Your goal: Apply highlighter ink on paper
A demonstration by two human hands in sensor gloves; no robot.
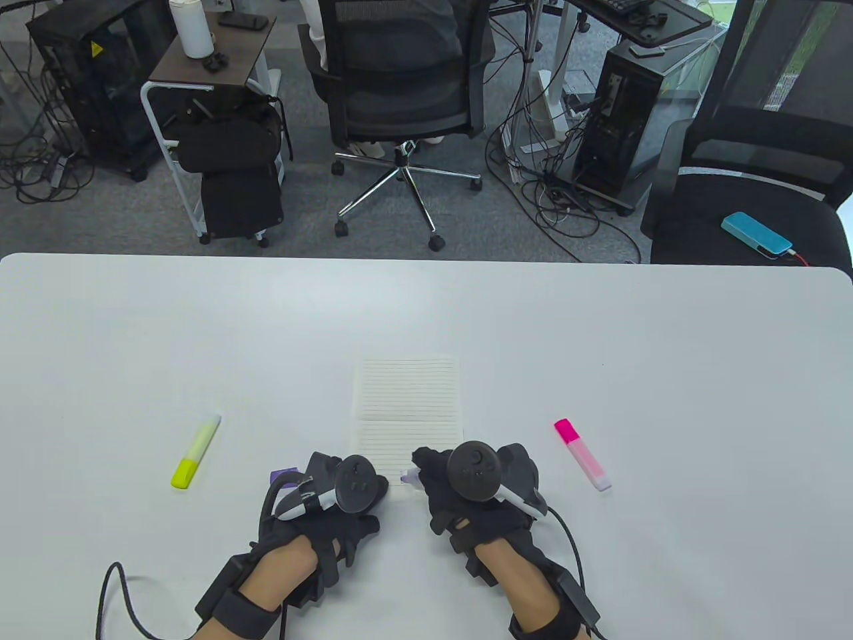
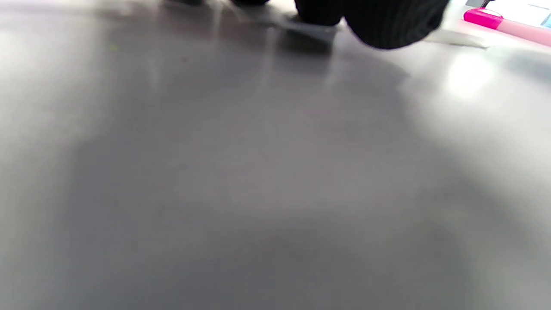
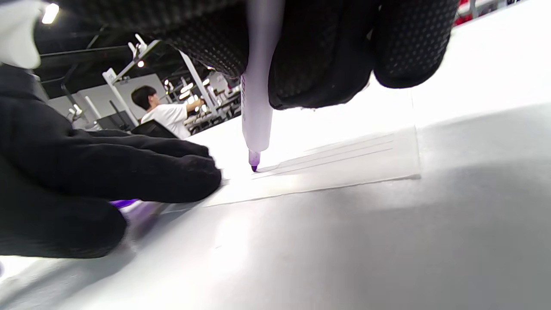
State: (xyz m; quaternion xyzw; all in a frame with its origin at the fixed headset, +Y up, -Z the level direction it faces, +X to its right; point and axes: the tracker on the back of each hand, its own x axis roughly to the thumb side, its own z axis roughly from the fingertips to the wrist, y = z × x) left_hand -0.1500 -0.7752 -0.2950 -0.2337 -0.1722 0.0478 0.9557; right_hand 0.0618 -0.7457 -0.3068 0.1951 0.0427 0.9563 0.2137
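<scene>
A lined paper (image 1: 408,407) lies in the middle of the white table (image 1: 133,347). My right hand (image 1: 433,475) grips an uncapped purple highlighter (image 3: 257,107) upright. Its tip touches the paper (image 3: 344,163) at the near left corner. My left hand (image 1: 363,485) rests on the table just left of that corner, fingers reaching the paper's edge (image 3: 189,172). It holds the purple cap (image 1: 283,477), which also shows under the fingers in the right wrist view (image 3: 125,203). The left wrist view is blurred and shows a dark glove (image 2: 387,21).
A yellow highlighter (image 1: 195,451) lies capped on the table to the left of my hands. A pink highlighter (image 1: 582,455) lies to the right and shows in the left wrist view (image 2: 508,26). Office chairs and computer cases stand beyond the far table edge.
</scene>
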